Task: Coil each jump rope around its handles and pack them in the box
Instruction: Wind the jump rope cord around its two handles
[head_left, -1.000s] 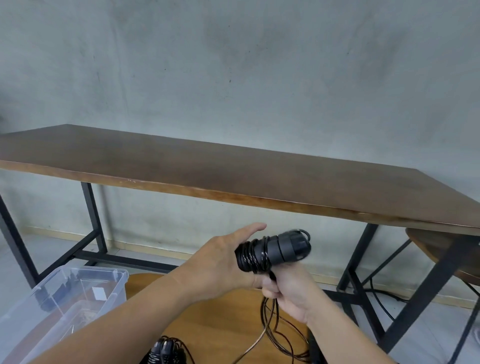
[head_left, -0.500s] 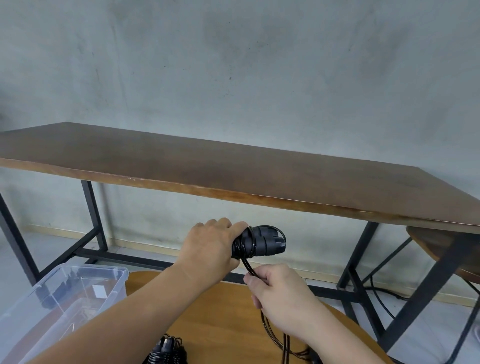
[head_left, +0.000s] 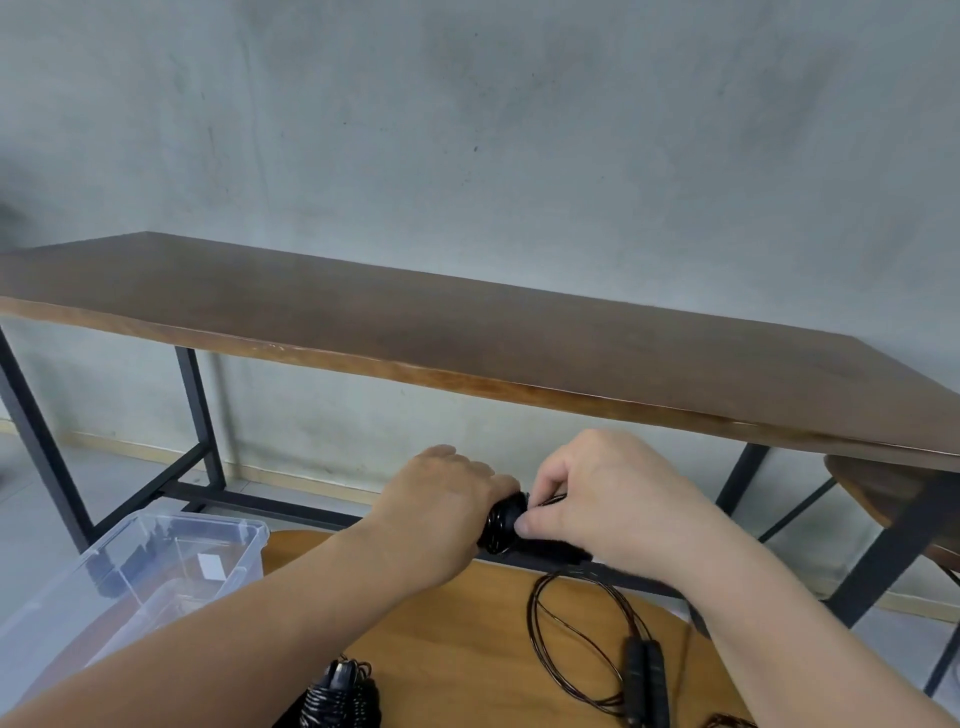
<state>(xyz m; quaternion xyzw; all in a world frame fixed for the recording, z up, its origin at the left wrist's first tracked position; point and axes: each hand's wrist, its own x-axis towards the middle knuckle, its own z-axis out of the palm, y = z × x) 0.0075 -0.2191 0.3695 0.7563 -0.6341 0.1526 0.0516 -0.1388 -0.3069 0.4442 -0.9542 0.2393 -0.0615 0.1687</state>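
Observation:
My left hand (head_left: 441, 506) grips a pair of black jump rope handles (head_left: 503, 524) wound with thin black cord, held in the air below the table edge. My right hand (head_left: 597, 501) pinches the cord at the handles' right end; the handle tips are hidden behind its fingers. A coiled black jump rope (head_left: 337, 699) lies on the round wooden stool top (head_left: 467, 649) at the bottom. An uncoiled jump rope (head_left: 587, 639) with two black handles lies loose to its right. The clear plastic box (head_left: 156, 561) sits at the lower left.
A long dark wooden table (head_left: 467, 332) on black metal legs (head_left: 200, 415) spans the view in front of a grey wall. A second wooden stool (head_left: 883, 488) stands under the table's right end. The clear box holds a white label.
My right hand rose from below the handles to their right end, taking the cord up with it. Both hands shifted slightly right and lower in view.

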